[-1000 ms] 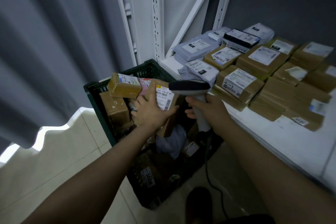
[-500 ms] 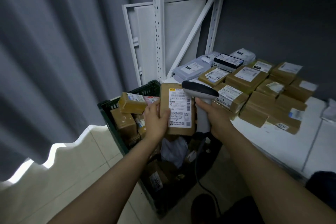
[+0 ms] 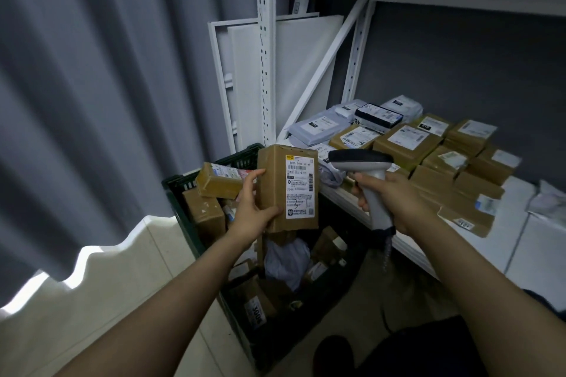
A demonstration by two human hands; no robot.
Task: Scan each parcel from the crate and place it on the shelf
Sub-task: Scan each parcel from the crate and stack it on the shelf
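Closest to me, a dark shoe (image 3: 333, 352) is resting on the pale tiled floor (image 3: 122, 300), and two bare forearms are reaching forward over a dark green crate (image 3: 183, 182) that is sitting on the floor against the shelf's front edge. The crate is holding a jumble of brown boxes and a grey bag (image 3: 284, 263), with one small brown box (image 3: 219, 180) lying on top at its far left corner. Above the crate, the left hand (image 3: 254, 217) is gripping a brown parcel (image 3: 288, 187) upright, fingers curling round its left side and lower edge, the white printed label facing the person. Just to the right, apart from the parcel, the right hand (image 3: 395, 196) is wrapping its fingers round the handle of a grey scanner (image 3: 367, 174), whose dark head is pointing left towards the label; its cable (image 3: 386, 249) is hanging down below the fist. Behind the scanner, the white shelf (image 3: 520, 242) is carrying rows of labelled brown parcels (image 3: 407, 141) packed side by side, with grey mailer bags (image 3: 318, 128) and a black box (image 3: 378, 118) at the back corner. Further back, a white panel (image 3: 303, 70) is leaning behind the shelf's perforated upright, and a grey curtain (image 3: 107, 101) is hanging along the left.
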